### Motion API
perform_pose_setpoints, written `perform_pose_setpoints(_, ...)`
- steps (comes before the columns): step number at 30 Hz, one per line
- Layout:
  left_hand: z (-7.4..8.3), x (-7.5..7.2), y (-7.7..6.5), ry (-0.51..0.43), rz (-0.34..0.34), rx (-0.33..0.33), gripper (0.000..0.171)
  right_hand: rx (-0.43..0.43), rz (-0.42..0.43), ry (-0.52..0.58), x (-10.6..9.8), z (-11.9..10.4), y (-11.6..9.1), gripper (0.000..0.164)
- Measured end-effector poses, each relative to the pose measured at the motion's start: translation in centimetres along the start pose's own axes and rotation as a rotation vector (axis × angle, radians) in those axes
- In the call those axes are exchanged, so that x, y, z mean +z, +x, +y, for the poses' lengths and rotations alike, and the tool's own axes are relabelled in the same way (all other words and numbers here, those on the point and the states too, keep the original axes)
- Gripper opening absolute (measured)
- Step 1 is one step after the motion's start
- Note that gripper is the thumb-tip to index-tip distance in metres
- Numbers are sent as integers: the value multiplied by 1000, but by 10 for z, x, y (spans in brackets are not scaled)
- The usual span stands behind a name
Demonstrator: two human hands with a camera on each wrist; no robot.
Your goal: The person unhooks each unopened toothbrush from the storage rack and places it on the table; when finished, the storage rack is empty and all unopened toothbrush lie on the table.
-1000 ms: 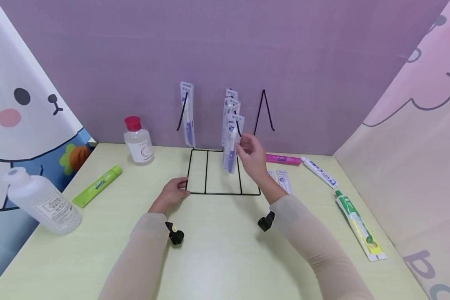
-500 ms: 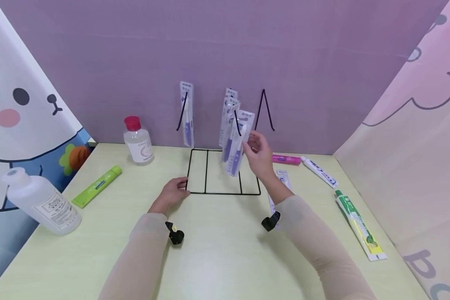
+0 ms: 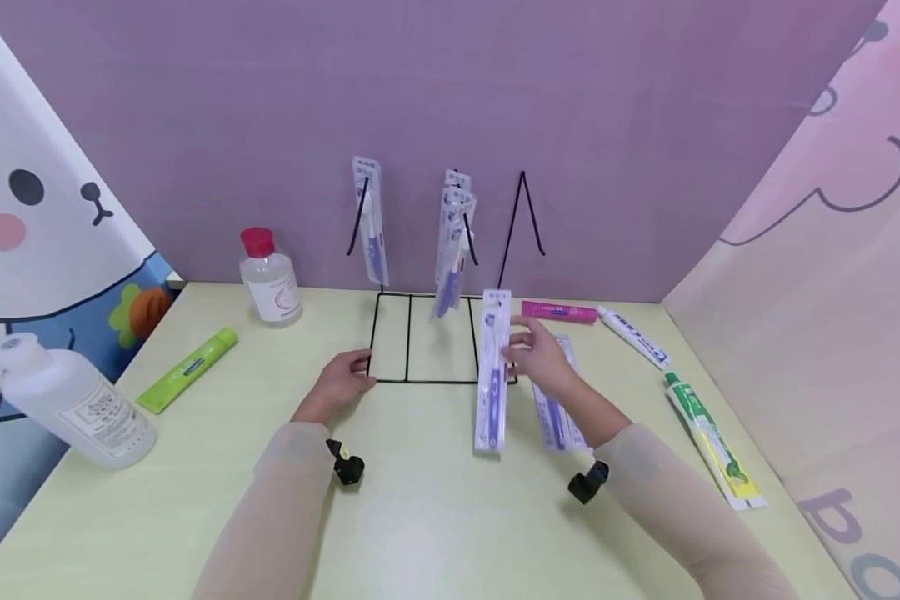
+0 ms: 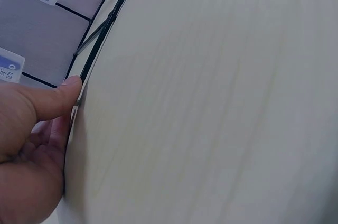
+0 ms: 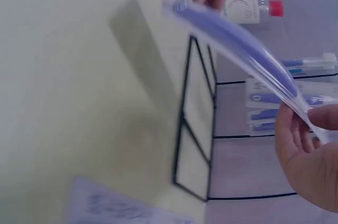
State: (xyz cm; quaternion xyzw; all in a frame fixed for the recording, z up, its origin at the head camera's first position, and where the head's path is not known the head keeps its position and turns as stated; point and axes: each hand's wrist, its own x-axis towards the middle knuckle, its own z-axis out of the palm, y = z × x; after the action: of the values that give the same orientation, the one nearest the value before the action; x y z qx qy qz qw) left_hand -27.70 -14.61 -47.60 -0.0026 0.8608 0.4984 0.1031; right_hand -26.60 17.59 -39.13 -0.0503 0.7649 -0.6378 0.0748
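Note:
My right hand (image 3: 543, 358) pinches a packaged toothbrush (image 3: 492, 375) by its right edge, in front of the black wire display rack (image 3: 435, 382). In the right wrist view the clear pack (image 5: 237, 44) slants above the table. My left hand (image 3: 339, 382) holds the rack's front left corner; in the left wrist view its thumb (image 4: 58, 100) lies against the wire. More packaged toothbrushes (image 3: 453, 242) hang on the middle hook, and a toothbrush pack (image 3: 371, 225) hangs on the left one. The right hook (image 3: 523, 208) bears nothing.
Toothbrush packs (image 3: 555, 421) lie under my right forearm. On the right are a pink tube (image 3: 558, 312), a white tube (image 3: 635, 337) and a green-yellow tube (image 3: 712, 442). Leftward stand a red-capped bottle (image 3: 272, 283) and a white bottle (image 3: 78, 404), with a green tube (image 3: 187, 371) between.
My right hand has drawn the front toothbrush pack off the middle hook and moved it down and toward me, to the right. The left hand keeps its hold on the rack.

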Motion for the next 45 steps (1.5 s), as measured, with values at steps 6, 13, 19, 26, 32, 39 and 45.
perform_pose_setpoints(6, 0, -4, 2, -5, -6, -3, 57, 202, -141, 27, -7, 31, -23, 56)
perform_pose_setpoints(13, 4, -9, 2, -6, 6, 16, 56, 311, -222, -18, -6, 50, -44, 54)
perform_pose_setpoints(19, 4, -11, 3, -9, 5, 3, 56, 346, -211, -145, -2, 50, -50, 50)
perform_pose_setpoints(26, 6, -13, 3, -1, 6, 8, 56, 324, -186, -411, 1, 42, -51, 52)
perform_pose_setpoints(32, 2, -10, 3, -15, 14, 17, 56, 299, -201, -596, -1, 37, -51, 49)
perform_pose_setpoints(39, 0, -5, 2, -30, 9, 7, 56, 205, -173, -625, 0, 14, -30, 44)
perform_pose_setpoints(45, -1, -2, -1, -28, -1, -2, 56, -76, -81, -550, 15, -15, 7, 36)
